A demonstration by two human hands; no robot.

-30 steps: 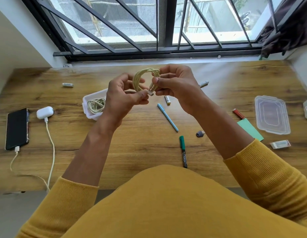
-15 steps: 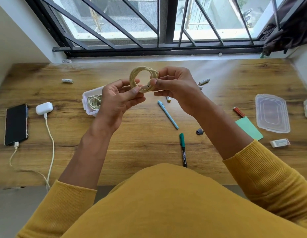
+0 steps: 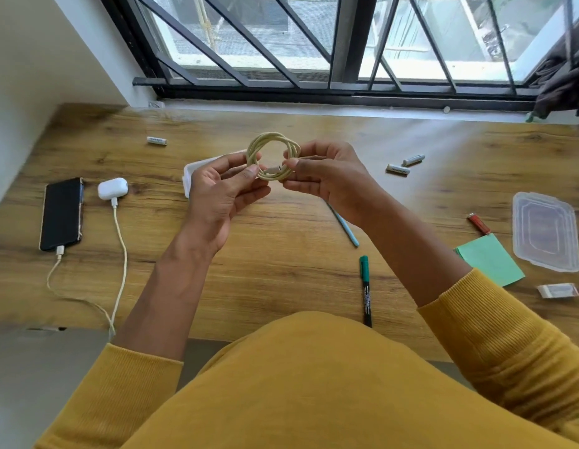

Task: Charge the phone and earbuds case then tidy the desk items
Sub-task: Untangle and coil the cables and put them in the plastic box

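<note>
- Cream braided cable wound into a small round coil [image 3: 272, 156] hangs in the air above the middle of the wooden desk [image 3: 281, 270], between both hands; a second ago its plug end was being worked in against the loops, and now the plug lies flat along the lower arc of the coil; my reading is that the winding is finished and the coil is ready to be stowed
- left hand [image 3: 221, 197] has gone from a tight curl to a looser hold; thumb and forefinger pinch the left side of the coil, the other fingers relaxed beneath it
- right hand [image 3: 327, 176] pinches the right side beside the plug, thumb tip pressed to forefinger over the strands; its remaining fingers are curled under
- white plastic tub [image 3: 197, 171] sits just behind the left hand, mostly hidden by it; the likely home for the coil
- black phone [image 3: 62, 213] and white earbuds case [image 3: 112, 188] lie side by side near the desk's left edge, each with a white cable plugged in and trailing over the front edge; charging looks done
- blue pen [image 3: 344, 226], green marker [image 3: 365, 291], white batteries [image 3: 398, 169], green sticky notes [image 3: 489, 262] and clear lid [image 3: 544, 231] remain loose toward the right edge; tidying is only partly done
</note>
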